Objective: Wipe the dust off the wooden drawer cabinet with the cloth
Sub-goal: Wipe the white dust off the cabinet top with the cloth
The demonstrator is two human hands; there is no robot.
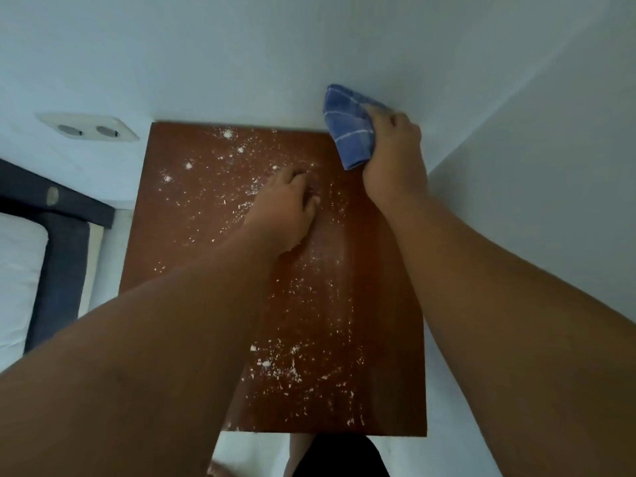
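The wooden drawer cabinet (192,208) shows only its reddish-brown top, speckled with white dust from the back edge to the front. My right hand (392,149) is at the cabinet's far right corner, by the wall, shut on a folded blue checked cloth (349,129). The cloth's lower end touches the top near that corner. My left hand (282,208) rests on the middle of the top, fingers bent down against the dusty wood, holding nothing.
White walls (516,166) close in behind and to the right of the cabinet. A double wall socket (87,130) sits at the left. A bed with a dark frame (58,235) and white mattress (17,270) stands left of the cabinet. My legs show below its front edge.
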